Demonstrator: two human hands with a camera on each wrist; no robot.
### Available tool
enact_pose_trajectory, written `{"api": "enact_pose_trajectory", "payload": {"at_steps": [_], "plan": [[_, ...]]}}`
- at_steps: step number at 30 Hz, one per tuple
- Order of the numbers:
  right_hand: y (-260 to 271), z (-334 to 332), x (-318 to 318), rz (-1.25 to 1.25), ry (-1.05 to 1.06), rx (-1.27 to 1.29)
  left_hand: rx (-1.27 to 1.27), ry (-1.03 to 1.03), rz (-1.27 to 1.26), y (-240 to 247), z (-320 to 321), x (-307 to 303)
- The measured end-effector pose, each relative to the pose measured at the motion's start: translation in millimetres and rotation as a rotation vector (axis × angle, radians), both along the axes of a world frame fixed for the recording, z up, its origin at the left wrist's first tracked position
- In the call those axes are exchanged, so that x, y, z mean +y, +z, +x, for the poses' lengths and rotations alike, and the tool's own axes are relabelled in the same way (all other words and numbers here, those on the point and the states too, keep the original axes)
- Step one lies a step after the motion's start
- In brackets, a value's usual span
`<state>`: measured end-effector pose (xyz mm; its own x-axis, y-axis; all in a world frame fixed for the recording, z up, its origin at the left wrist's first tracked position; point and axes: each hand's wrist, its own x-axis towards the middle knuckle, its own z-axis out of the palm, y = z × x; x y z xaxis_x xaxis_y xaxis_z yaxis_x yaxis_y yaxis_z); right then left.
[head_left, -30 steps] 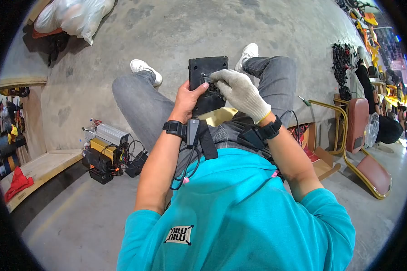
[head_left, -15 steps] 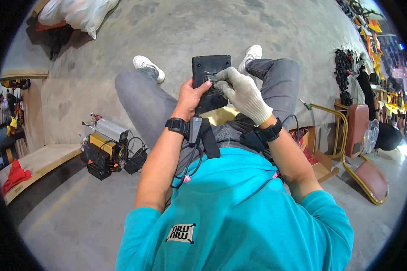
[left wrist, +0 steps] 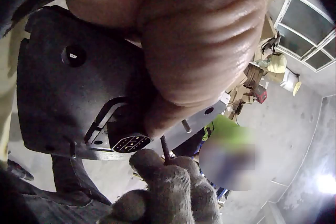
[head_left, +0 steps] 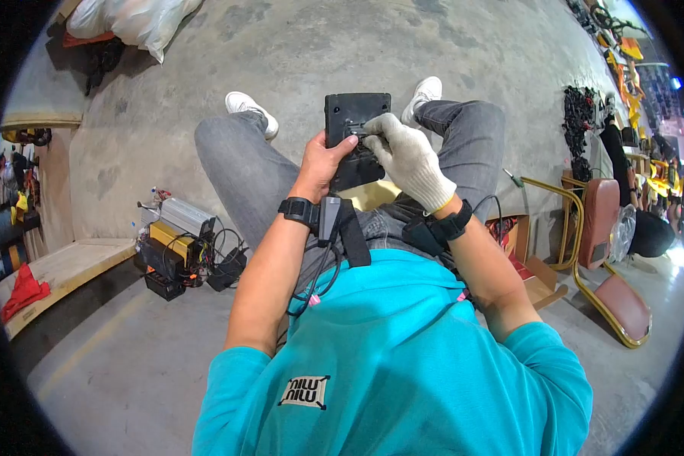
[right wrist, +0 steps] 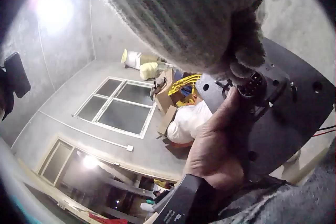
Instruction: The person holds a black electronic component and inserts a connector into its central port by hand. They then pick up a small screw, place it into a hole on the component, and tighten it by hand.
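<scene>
A flat black plastic casing (head_left: 357,178) is held above the lap in the head view. My bare left hand (head_left: 321,166) grips its left edge, the thumb lying across the face near the middle. In the left wrist view that thumb presses beside a round multi-pin connector (left wrist: 132,143) set in a recess of the casing. My right hand (head_left: 412,161), in a whitish knit glove, is at the connector side of the casing. Its fingertips pinch a thin dark rod (left wrist: 165,146), whose far end is hidden behind the left thumb. The right wrist view shows the gloved fingertips right at the connector.
On the floor at left lies a silver, gold and black electrical unit (head_left: 176,242) with loose wires. A wooden bench (head_left: 72,270) bears a red cloth (head_left: 26,292). An open cardboard box (head_left: 536,273) and a tipped chair (head_left: 602,220) stand at right. A white bag (head_left: 140,23) lies far left.
The gloved fingers, straighter over the casing a second ago, have bent into a pinch. Casing and both hands sit slightly further right in the head view, which has shifted a little.
</scene>
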<state>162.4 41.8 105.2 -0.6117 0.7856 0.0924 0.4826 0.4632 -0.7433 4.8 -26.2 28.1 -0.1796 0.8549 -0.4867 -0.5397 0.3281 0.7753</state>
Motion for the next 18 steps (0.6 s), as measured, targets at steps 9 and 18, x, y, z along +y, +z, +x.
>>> {"api": "enact_pose_trajectory", "payload": {"at_steps": [9,18], "plan": [[-2.7,-2.6,1.8,0.127,0.035,0.029,-0.043,-0.003,-0.034,3.6,0.4,1.1],[-1.1,-5.1,7.7,0.201,0.051,-0.025,-0.073,-0.005,-0.024,1.3,-0.4,0.3]]}}
